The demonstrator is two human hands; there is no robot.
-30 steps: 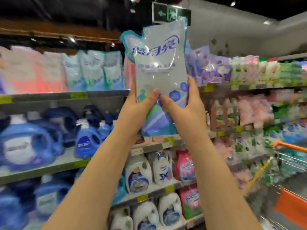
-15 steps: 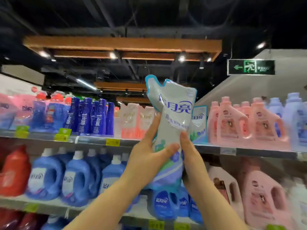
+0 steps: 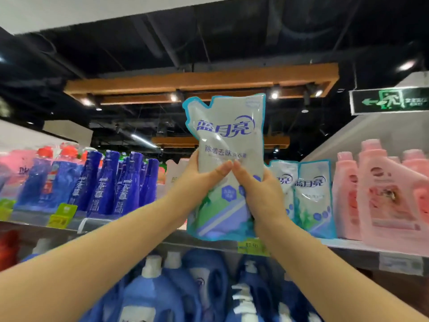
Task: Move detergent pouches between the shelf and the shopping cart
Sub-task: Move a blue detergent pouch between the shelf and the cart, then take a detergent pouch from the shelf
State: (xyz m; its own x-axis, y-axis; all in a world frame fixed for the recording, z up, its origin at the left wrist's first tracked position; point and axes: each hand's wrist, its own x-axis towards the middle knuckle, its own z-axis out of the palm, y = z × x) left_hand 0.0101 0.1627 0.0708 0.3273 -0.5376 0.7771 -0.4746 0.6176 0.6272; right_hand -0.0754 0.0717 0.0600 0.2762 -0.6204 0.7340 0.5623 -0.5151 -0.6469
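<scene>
A white-and-teal detergent pouch (image 3: 228,140) with blue lettering stands upright in front of the top shelf (image 3: 348,248). My left hand (image 3: 197,182) grips its left side, thumb across the front. On the right side my right hand (image 3: 262,194) holds it the same way, and the two thumbs meet at the middle. The pouch's bottom edge hangs just above the shelf lip. Two matching pouches (image 3: 308,196) stand on the shelf right behind it. The shopping cart is out of view.
Tall dark-blue pouches (image 3: 120,182) fill the top shelf to the left, pink jugs (image 3: 383,196) to the right. Blue detergent bottles (image 3: 197,287) crowd the shelf below. A yellow price tag (image 3: 251,246) sits on the shelf lip under the pouch.
The view has swung up and left, away from the cart, to the top shelf. The pouch, held in both hands throughout, now faces flat toward me, beside the matching pouches.
</scene>
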